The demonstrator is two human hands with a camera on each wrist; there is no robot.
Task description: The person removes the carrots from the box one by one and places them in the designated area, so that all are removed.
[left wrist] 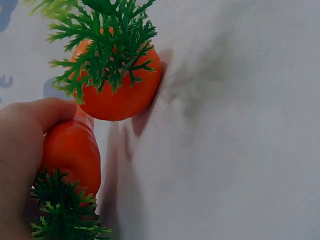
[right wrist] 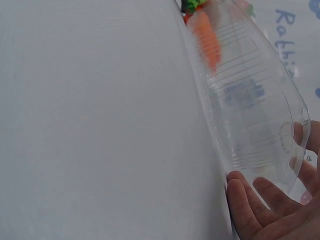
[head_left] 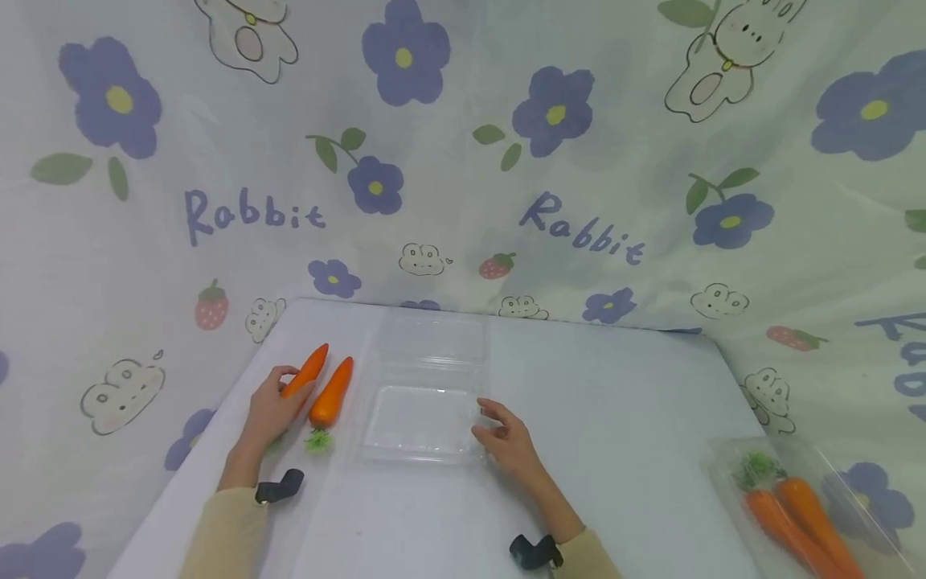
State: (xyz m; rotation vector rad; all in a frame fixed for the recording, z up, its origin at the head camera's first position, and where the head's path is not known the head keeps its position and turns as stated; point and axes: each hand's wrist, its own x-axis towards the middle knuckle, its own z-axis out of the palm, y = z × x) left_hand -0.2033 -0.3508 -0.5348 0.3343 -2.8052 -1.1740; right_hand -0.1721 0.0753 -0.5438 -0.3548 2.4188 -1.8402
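Observation:
My left hand [head_left: 273, 408] grips an orange carrot [head_left: 309, 370] with a green leafy top, at the left of the table. In the left wrist view the thumb [left wrist: 55, 111] lies along that carrot's side. Close to its right lies a second carrot [head_left: 333, 394], its leafy end toward me. A clear plastic clamshell box [head_left: 423, 458] stands mid-table with its lid [head_left: 434, 338] laid back. Beside the box's right wall is my right hand [head_left: 510, 442], fingers loosely bent and spread, fingertips right at the rim in the right wrist view.
Another clear box [head_left: 723, 466] holding carrots [head_left: 810, 507] stands at the right edge of the white table [head_left: 622, 418]. A curtain [head_left: 463, 161] with flowers and rabbits hangs behind and along the sides.

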